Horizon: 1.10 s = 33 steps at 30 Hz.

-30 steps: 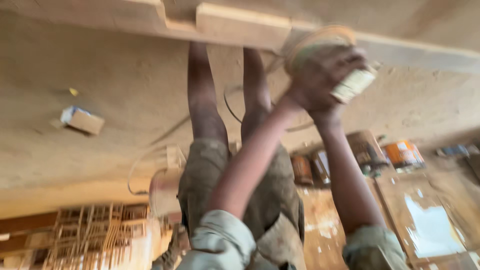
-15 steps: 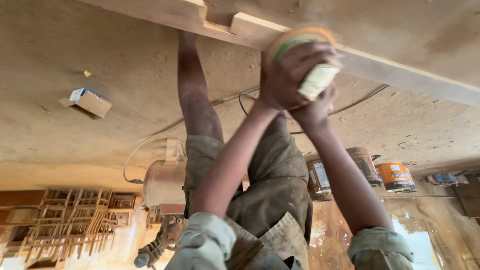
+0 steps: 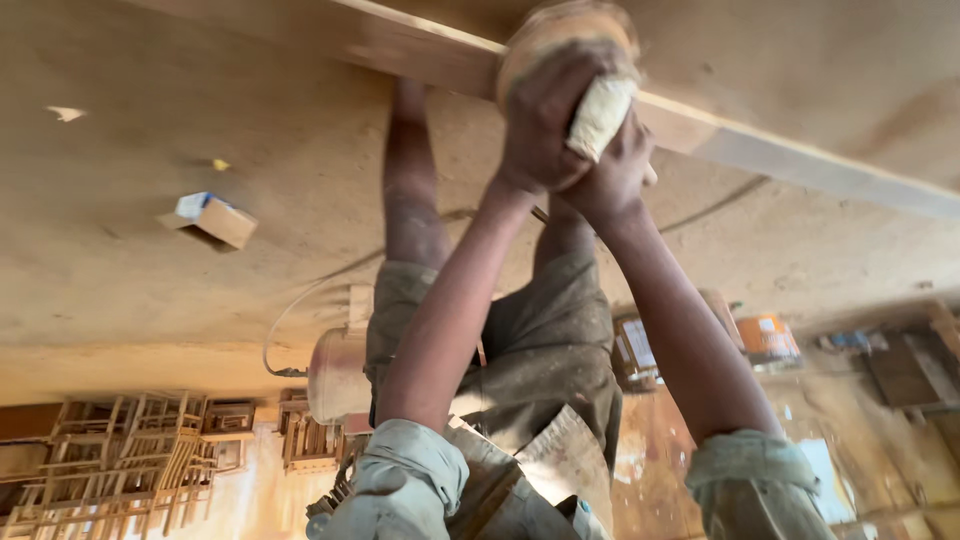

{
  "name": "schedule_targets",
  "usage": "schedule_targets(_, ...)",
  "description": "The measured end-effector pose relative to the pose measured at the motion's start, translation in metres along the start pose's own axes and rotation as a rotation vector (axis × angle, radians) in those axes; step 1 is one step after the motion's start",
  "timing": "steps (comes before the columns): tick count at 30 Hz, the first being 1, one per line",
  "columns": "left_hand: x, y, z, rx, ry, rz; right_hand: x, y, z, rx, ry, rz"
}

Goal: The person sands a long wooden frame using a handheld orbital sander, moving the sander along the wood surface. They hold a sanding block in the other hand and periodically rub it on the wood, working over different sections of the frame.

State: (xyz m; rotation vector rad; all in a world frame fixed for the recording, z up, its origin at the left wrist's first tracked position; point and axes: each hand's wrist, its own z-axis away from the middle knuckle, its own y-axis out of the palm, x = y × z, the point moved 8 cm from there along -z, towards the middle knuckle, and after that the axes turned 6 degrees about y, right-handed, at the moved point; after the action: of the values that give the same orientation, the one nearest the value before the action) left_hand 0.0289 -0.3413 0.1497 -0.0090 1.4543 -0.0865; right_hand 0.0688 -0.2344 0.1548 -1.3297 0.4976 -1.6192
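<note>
The head camera, the only view here, shows the scene turned upside down, with the sandy ground [image 3: 180,130] filling the top of the frame. Both of the person's arms reach toward a long wooden plank [image 3: 800,160] that runs across the upper part of the picture.

The left hand [image 3: 545,120] has its fingers curled tight over the rounded body of a dust-coated power sander [image 3: 570,30], which presses against the plank just beyond the fingertips. The right hand [image 3: 615,175] lies touching the left one and wraps around the sander's pale handle [image 3: 600,115], its fingers closed on it. The sander's edge is blurred.

Behind the wrists stand the person's bare legs and dusty shorts [image 3: 545,340]. Well away from the left fingers a small cardboard box [image 3: 212,217] lies on the ground. A cable [image 3: 720,205] trails over the ground near the right forearm. Farther off, beyond the rolled sleeves, are a white cylindrical tank [image 3: 335,375], stacked wooden frames [image 3: 130,450] and an orange can [image 3: 768,338].
</note>
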Motion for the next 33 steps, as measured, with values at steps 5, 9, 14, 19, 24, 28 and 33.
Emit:
schedule_targets(5, 0.009, -0.013, -0.003, 0.049, 0.045, -0.056, 0.015, 0.016, 0.002, -0.019, 0.085, 0.04)
schedule_targets(9, 0.014, -0.015, -0.01, 0.068, 0.093, -0.067, 0.007, 0.02, 0.004, -0.03, 0.005, 0.1)
schedule_targets(14, -0.007, -0.021, -0.003, 0.017, -0.003, -0.123, -0.015, 0.045, 0.007, 0.093, 0.191, 0.124)
schedule_targets(19, -0.013, -0.003, 0.0, -0.002, -0.2, -0.39, -0.001, 0.055, 0.0, 0.278, 0.118, 0.686)
schedule_targets(24, -0.064, 0.026, -0.011, -0.038, -0.127, -0.42, 0.004, 0.042, -0.018, 0.337, 0.262, 0.403)
schedule_targets(28, -0.132, 0.058, -0.028, -0.031, -0.035, -0.391, 0.035, 0.038, -0.031, 0.114, 0.059, 0.27)
schedule_targets(33, -0.089, -0.022, 0.025, 0.041, -0.043, -0.451, 0.056, 0.029, -0.037, -0.061, -0.017, 0.261)
